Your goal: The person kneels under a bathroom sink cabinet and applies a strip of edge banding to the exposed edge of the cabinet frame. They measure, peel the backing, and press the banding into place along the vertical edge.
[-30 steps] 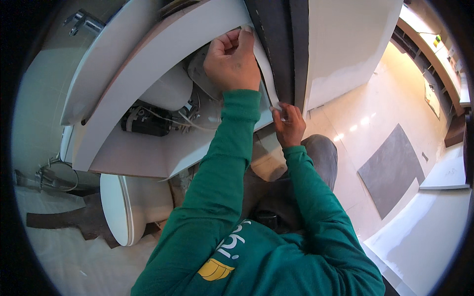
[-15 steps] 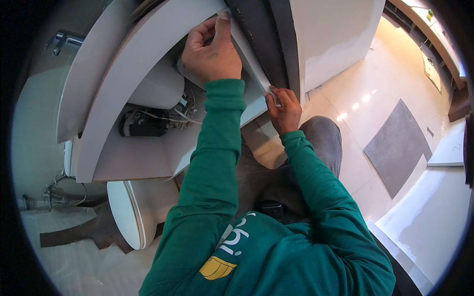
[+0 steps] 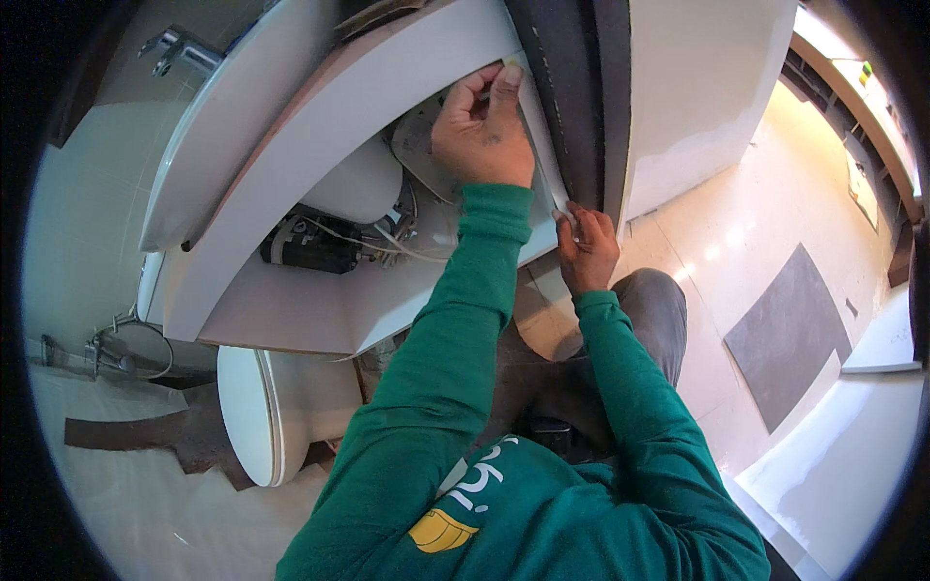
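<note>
In front of me a curved white cabinet (image 3: 387, 116) stands open. My left hand (image 3: 484, 136) is raised to the upper corner of its opening, with thumb and fingertips pinched together against the edge. What lies between them is too small to make out. Lower along the same white side edge (image 3: 544, 145) is my right hand (image 3: 589, 254), its fingers closed at the end of that edge. A small whitish bit shows at its fingertips, its kind unclear. Inside the cabinet are a black cylindrical motor-like unit (image 3: 310, 245), a rounded white vessel (image 3: 358, 184) and loose cables (image 3: 412, 250).
A dark upright panel (image 3: 572, 87) adjoins the cabinet, with a white panel (image 3: 693, 107) beyond. Below left is a white toilet (image 3: 247, 412); a chrome tap (image 3: 184, 50) is above. A grey sheet (image 3: 790, 334) lies on the tiled floor at right, near white boards (image 3: 833, 445).
My view has shifted, so the cabinet and both hands sit farther right and lower. Both hands keep about the same places on the cabinet edge.
</note>
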`<move>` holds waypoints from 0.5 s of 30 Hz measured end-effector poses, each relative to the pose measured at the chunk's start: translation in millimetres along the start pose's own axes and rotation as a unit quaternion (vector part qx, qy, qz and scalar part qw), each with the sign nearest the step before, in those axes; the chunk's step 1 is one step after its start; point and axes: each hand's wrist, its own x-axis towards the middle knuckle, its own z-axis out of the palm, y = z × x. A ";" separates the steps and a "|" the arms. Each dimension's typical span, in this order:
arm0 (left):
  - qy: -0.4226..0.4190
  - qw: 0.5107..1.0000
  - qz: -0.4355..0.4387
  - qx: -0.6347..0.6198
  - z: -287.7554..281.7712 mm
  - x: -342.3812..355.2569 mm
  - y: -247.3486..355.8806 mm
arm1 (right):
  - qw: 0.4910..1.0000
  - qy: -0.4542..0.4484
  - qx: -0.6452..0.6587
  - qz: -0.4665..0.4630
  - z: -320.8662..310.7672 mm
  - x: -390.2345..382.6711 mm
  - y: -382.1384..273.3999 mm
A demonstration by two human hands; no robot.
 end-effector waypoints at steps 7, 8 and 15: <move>-0.011 0.996 -0.048 -0.071 -1.7 -3.9 -1.0 | 0.999 0.001 -0.024 -0.023 -3.9 2.5 -0.9; -0.010 0.996 -0.054 -0.077 -2.3 -5.4 -0.2 | 1.000 -0.002 -0.021 -0.019 -5.3 1.9 -4.8; 0.007 0.998 -0.016 -0.062 9.6 -5.4 5.2 | 0.999 -0.006 -0.028 -0.029 -10.2 4.2 -5.8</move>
